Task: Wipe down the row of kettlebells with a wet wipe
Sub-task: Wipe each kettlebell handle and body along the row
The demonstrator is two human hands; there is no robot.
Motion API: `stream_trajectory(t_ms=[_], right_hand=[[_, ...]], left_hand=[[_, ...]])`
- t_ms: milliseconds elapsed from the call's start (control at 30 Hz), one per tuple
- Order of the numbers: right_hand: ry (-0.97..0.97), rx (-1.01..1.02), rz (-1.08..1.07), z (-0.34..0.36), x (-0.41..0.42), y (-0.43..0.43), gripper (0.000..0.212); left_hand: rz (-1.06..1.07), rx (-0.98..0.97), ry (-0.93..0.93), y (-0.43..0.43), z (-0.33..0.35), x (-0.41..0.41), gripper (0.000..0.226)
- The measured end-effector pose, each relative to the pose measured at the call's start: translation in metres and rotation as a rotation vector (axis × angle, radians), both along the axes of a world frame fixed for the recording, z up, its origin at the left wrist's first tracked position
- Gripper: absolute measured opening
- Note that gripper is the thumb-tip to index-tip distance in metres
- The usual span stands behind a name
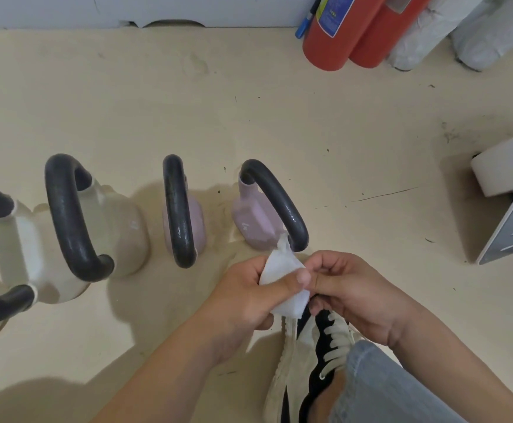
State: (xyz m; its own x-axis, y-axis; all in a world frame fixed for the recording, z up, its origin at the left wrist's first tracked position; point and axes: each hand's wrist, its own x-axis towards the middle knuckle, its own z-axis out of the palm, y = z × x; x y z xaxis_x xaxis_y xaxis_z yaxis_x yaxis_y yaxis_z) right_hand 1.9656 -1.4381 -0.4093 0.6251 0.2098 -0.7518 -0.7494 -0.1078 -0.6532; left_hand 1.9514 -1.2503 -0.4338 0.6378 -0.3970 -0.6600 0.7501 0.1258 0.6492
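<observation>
You hold one wet wipe (281, 277) between both hands. Your left hand (246, 296) grips it under the thumb; your right hand (359, 296) pinches its edge. Four weights counted in a row: one pink kettlebell (256, 221) just beyond your hands, a second pink kettlebell (195, 222) left of them, and two cream kettlebells (121, 227) farther left.

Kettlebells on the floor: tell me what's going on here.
A person is working beside a row of four kettlebells standing on the floor. Their left grip and right grip both pinch a white wet wipe, held low just in front of the rightmost pink kettlebell. The wipe does not look pressed against any kettlebell at this moment.
</observation>
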Motion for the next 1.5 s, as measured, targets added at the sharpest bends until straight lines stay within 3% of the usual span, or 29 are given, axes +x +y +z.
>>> stream_trajectory(t_ms=[133,267,400,533,667,800,933,1100,1267,1367,1500], right_hand=[[-0.01,0.153,-0.055,0.01,0.001,-0.004,0.02],[-0.073,0.277,-0.218,0.02,0.004,-0.005,0.026],[-0.162,0.314,-0.244,0.028,0.007,-0.004,0.025],[-0.182,0.223,-0.275,0.032,0.012,-0.008,0.022],[-0.124,-0.018,-0.27,0.032,0.01,-0.005,0.014],[-0.016,-0.216,-0.268,0.029,0.004,-0.007,0.015],[0.047,-0.27,-0.362,0.014,0.006,-0.002,0.012],[-0.015,-0.084,-0.559,0.01,0.023,0.001,0.017],[-0.118,0.024,-0.576,0.011,0.022,0.003,0.04],[-0.199,-0.038,-0.529,0.004,0.018,0.004,0.055],[-0.337,-0.294,-0.458,-0.006,0.021,0.009,0.04]], left_hand=[[0.001,0.018,-0.015,0.007,0.004,-0.001,0.028],[0.057,0.211,-0.057,0.009,0.01,0.0,0.046],[0.295,0.279,-0.222,0.002,0.022,0.007,0.03],[0.373,0.25,-0.256,-0.004,0.035,0.022,0.038],[0.173,0.402,-0.161,-0.01,0.034,0.024,0.057],[0.007,0.373,-0.023,-0.016,0.015,0.003,0.049],[0.217,0.211,0.257,-0.022,0.003,0.0,0.023],[0.556,0.129,0.244,-0.02,0.013,0.03,0.011],[0.774,0.013,0.2,-0.026,0.015,0.036,0.024],[0.777,0.069,0.109,-0.033,0.017,0.029,0.032],[0.66,0.219,-0.094,-0.048,0.021,0.018,0.036]])
